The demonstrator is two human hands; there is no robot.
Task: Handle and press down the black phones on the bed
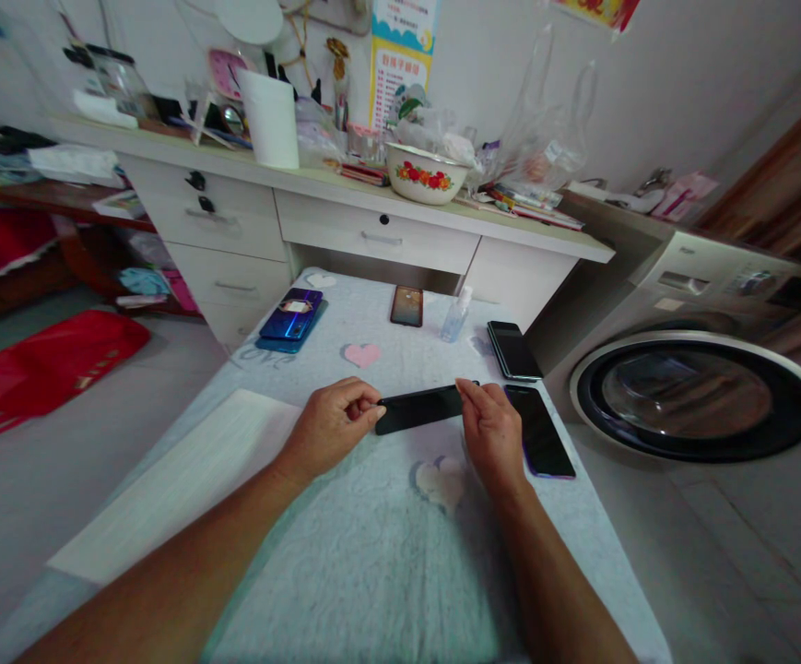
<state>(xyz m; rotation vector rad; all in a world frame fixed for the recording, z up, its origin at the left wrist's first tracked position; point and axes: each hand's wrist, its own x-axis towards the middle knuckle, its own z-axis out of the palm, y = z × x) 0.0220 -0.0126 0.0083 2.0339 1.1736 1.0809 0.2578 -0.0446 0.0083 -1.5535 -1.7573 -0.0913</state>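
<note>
A black phone (419, 409) is held sideways over the middle of the cloth-covered table (372, 553). My left hand (335, 422) pinches its left end, and my right hand (492, 426) grips its right end. Just right of my right hand lies another dark phone (544, 433) with a purple edge. Behind that one, a dark phone or stack of phones (512, 350) lies near the table's right edge. A clear spray bottle (456, 315) stands beyond my hands, with a brown phone or case (407, 305) to its left. Blue phones (292, 314) lie stacked at the back left.
A pale sheet (185, 480) lies along the table's left side. Behind the table is a white desk (379, 231) with drawers, bearing a flowered bowl (426, 175) and a paper roll (270, 120). A washing machine (697, 350) stands at right, and a red bag (54, 360) on the floor at left.
</note>
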